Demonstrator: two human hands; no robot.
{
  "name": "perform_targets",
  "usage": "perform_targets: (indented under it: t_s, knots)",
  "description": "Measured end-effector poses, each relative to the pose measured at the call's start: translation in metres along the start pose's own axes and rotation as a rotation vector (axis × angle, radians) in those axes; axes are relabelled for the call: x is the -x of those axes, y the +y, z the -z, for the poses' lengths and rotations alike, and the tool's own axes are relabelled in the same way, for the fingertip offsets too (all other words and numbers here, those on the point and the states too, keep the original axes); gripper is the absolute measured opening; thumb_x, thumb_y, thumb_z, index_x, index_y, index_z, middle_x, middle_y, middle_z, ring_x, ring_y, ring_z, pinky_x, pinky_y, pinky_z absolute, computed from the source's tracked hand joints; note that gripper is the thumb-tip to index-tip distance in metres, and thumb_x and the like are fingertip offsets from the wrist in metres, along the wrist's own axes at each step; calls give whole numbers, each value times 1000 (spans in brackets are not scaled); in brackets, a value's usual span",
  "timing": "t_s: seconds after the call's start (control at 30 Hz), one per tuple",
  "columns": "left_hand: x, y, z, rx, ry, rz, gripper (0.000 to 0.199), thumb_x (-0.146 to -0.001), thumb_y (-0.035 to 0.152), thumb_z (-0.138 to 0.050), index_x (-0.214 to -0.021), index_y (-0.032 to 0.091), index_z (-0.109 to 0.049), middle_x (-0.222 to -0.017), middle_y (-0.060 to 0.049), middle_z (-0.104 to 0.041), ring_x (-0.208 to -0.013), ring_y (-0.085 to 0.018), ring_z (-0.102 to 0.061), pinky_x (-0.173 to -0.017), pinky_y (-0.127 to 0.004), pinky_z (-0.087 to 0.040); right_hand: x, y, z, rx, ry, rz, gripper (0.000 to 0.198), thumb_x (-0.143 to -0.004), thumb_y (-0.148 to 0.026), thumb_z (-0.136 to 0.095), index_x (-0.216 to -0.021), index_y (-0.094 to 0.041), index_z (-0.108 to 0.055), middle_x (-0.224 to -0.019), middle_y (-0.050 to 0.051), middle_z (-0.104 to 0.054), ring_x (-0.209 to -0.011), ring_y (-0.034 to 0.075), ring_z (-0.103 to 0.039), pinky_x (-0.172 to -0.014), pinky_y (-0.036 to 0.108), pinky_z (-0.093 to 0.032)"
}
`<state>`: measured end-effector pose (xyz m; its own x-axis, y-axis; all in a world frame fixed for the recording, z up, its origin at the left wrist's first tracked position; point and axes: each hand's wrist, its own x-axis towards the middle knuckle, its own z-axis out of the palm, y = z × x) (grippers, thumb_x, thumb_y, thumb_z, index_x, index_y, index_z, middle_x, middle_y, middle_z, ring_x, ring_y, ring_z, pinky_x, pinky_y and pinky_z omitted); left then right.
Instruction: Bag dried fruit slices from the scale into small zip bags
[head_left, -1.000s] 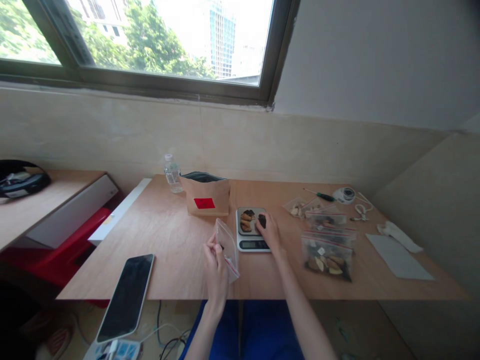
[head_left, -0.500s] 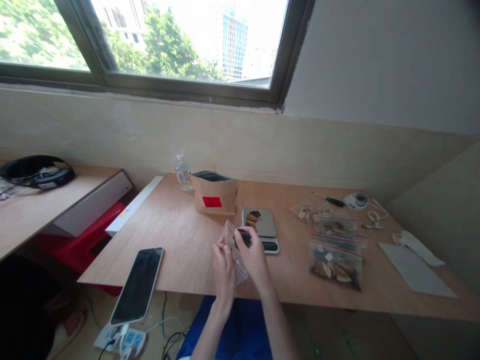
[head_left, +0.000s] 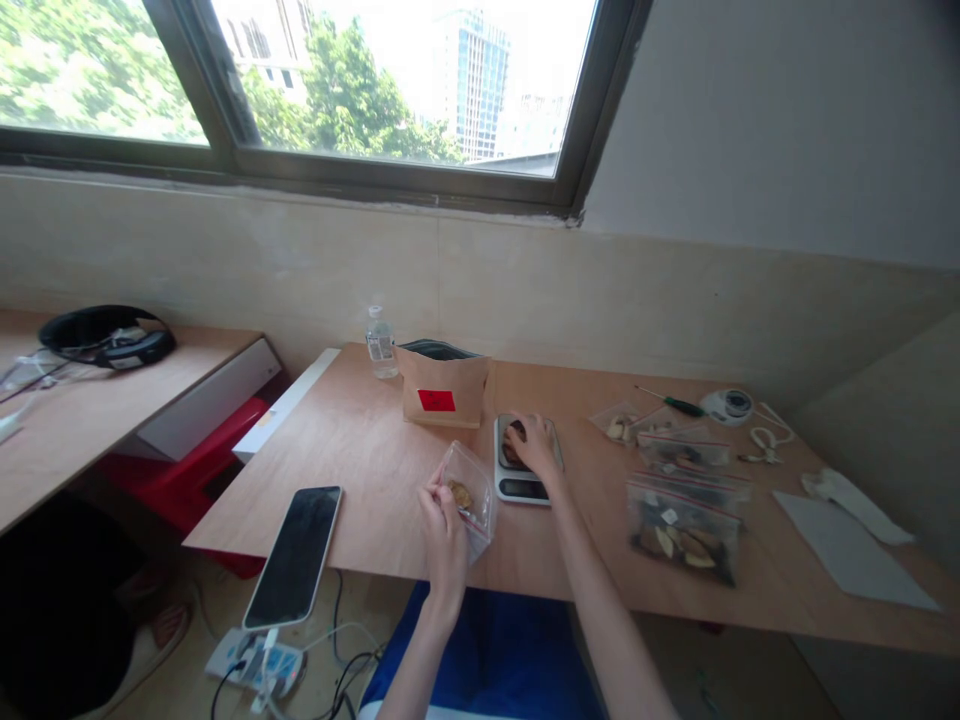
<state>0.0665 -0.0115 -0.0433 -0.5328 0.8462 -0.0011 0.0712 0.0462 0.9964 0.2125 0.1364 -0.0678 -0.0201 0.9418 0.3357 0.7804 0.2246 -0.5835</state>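
Observation:
My left hand point(head_left: 444, 525) pinches the edge of a clear zip bag point(head_left: 480, 487) just above the table's front part. Some yellowish-brown dried pieces point(head_left: 460, 494) lie inside the bag. My right hand point(head_left: 538, 446) reaches over a small kitchen scale point(head_left: 523, 487), its fingers curled round dark and brown dried slices point(head_left: 514, 440) on the weighing plate. Part of the slices is hidden by the fingers. Behind the zip bag stands a brown paper pouch point(head_left: 457, 385) with its top open and a red label on the front.
Several zip bags of dried slices point(head_left: 684, 535) lie to the right. Beyond them are a screwdriver point(head_left: 682, 405), a white dome camera point(head_left: 727, 406) and a white sheet point(head_left: 851, 550). A water bottle point(head_left: 381, 345) stands at the back; a phone point(head_left: 295, 557) overhangs the front left edge.
My right hand has moved from the zip bag to the scale's plate, carrying a dark dried piece. My left hand still holds the bag, which now shows more fully.

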Motion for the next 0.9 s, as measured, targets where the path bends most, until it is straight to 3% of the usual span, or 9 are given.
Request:
perform_targets:
  t_s: [0.13, 0.4, 0.57, 0.9]
  knots:
    - [-3, 0, 3, 6, 2, 29, 35, -92, 44, -31, -113, 19, -45, -120, -14, -57, -107, -21, -56, -86, -35, -42, -16, 35, -13, 65, -105, 111, 27, -85, -31, -52, -110, -28, -64, -107, 9, -61, -98, 25, -53, -88, 41, -38]
    - [-10, 3, 1, 12, -1, 25, 33, -92, 43, -32, -110, 20, -47, -122, -13, -57, -103, -20, -57, -83, -32, -43, 0, 58, -4, 15, -39, 158, 28, -85, -35, -52, -106, -20, -62, -103, 11, -60, -98, 25, -51, -87, 39, -41]
    - [-11, 3, 1, 0, -7, 2, 30, -92, 42, -33, -106, 19, -47, -120, -12, -58, -98, -20, -59, -81, -33, -43, 9, 65, 2, 9, 73, 80, 30, -83, -40, -51, -99, -16, -60, -94, 11, -56, -91, 25, -52, -82, 39, -43]
    - [-10, 6, 1, -25, -13, -9, 31, -91, 42, -33, -106, 19, -48, -106, -8, -61, -93, -18, -59, -77, -30, -42, 9, 63, 5, -44, 89, 53, 25, -84, -38, -45, -87, -17, -58, -92, 9, -46, -85, 22, -50, -81, 36, -44]
